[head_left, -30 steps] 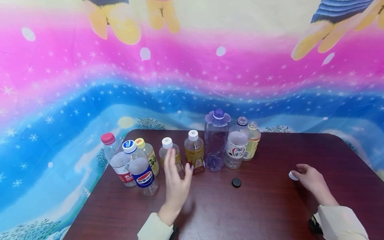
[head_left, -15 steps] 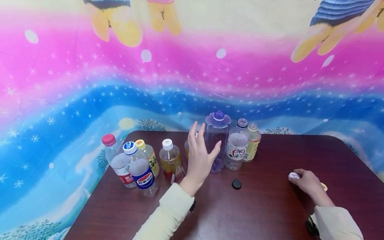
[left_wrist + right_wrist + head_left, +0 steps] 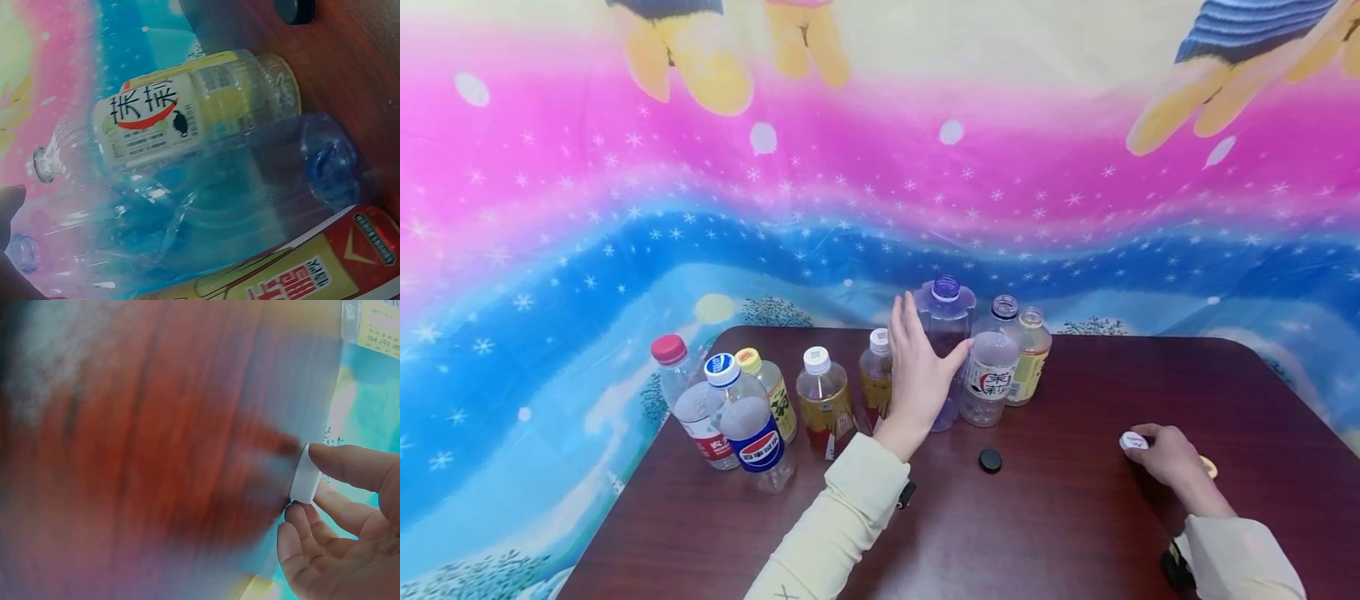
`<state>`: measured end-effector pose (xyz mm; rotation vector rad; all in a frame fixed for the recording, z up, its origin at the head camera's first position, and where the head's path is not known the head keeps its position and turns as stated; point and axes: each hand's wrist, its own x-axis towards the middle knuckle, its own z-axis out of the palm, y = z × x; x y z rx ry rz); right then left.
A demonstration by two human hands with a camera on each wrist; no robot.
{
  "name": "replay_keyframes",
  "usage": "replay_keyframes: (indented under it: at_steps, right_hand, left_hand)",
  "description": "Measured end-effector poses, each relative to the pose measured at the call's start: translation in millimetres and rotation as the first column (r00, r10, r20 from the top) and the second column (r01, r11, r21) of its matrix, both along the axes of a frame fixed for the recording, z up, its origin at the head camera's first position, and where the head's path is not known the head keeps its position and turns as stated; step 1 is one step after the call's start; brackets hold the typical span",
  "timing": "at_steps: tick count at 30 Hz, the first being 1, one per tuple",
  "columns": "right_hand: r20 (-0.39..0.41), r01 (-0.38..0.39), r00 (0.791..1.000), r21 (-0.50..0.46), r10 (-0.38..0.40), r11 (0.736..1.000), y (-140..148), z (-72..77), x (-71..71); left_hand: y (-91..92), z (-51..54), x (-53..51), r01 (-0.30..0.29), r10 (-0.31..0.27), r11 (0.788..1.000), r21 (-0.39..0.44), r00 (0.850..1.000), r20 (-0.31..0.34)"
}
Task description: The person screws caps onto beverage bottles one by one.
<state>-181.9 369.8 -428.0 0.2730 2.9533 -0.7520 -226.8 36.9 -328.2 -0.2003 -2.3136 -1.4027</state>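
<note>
My left hand (image 3: 917, 379) is held up, fingers extended and thumb spread, in front of the tall purple bottle (image 3: 946, 312); whether it touches the bottle I cannot tell. That bottle has no cap on its neck. Beside it stand an uncapped clear bottle with a white label (image 3: 991, 382) and an uncapped yellow-label bottle (image 3: 1033, 358). On the right side of the table, my right hand (image 3: 1178, 462) pinches a white bottle cap (image 3: 1132, 441). The right wrist view shows this cap (image 3: 305, 475) between thumb and fingers, above the tabletop.
A black cap (image 3: 990, 461) lies mid-table. A yellow round piece (image 3: 1208, 467), partly hidden, is behind the right hand. Capped bottles stand at left: red-capped (image 3: 700, 417), blue-and-white-capped (image 3: 760, 442), yellow-capped (image 3: 775, 392), and two white-capped tea bottles (image 3: 826, 400). A printed cloth (image 3: 880, 183) hangs behind.
My left hand has moved right, from in front of the tea bottles to the purple bottle. My right hand keeps the white cap, tilting it so its printed top shows; the yellow piece has come into view.
</note>
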Motion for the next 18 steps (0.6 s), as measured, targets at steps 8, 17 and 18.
replay_keyframes:
  at_steps: [8,17,18]
  right_hand:
    - [0.002,-0.013,1.000,0.003,0.013,1.000,0,2.3,-0.2]
    - [0.015,0.035,0.999,-0.066,-0.034,0.997,-4,8.3,0.0]
    - [0.009,0.043,0.999,-0.071,-0.042,0.997,-5,10.0,0.3]
  left_hand:
    - [-0.3,-4.3,0.8,-0.030,0.029,0.999,-0.040,0.999,-0.034]
    - [-4.1,-12.5,14.7,0.006,-0.006,0.999,0.052,1.000,0.003]
    - [-4.4,-13.5,17.1,0.011,-0.012,0.997,0.070,1.000,0.007]
